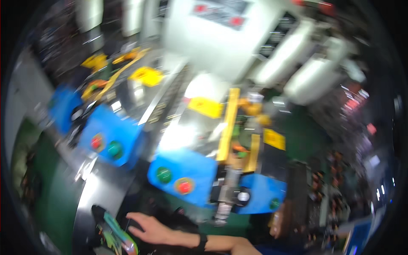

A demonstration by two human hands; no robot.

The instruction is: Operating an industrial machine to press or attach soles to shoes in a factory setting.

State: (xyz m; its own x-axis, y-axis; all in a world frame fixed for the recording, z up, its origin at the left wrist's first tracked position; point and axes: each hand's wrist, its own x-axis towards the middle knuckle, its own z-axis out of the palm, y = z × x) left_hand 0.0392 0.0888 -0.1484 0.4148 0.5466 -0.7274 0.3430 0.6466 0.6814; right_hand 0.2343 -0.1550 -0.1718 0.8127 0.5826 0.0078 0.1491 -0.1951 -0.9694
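My left hand point(151, 229) reaches in from the lower edge toward the left, a dark band around its wrist. Its fingers are spread and appear to hold nothing. Just beyond the fingertips lies a blurred teal-and-green object point(117, 231) with a dark end, on or beside a shiny metal surface point(95, 193); its kind is unclear. At the lower right, a blurred skin-coloured shape, seemingly my right hand point(277, 221), is beside a blue control box. Its fingers are smeared, so I cannot tell what it holds.
Ahead is a white machine point(208, 38) with metal rails point(168, 95) and yellow guards point(228, 123). Blue control boxes point(185, 174) carry red and green buttons. Pale cylinders point(314, 76) stand at the upper right. Green floor point(59, 187) shows at left. Motion blurs everything.
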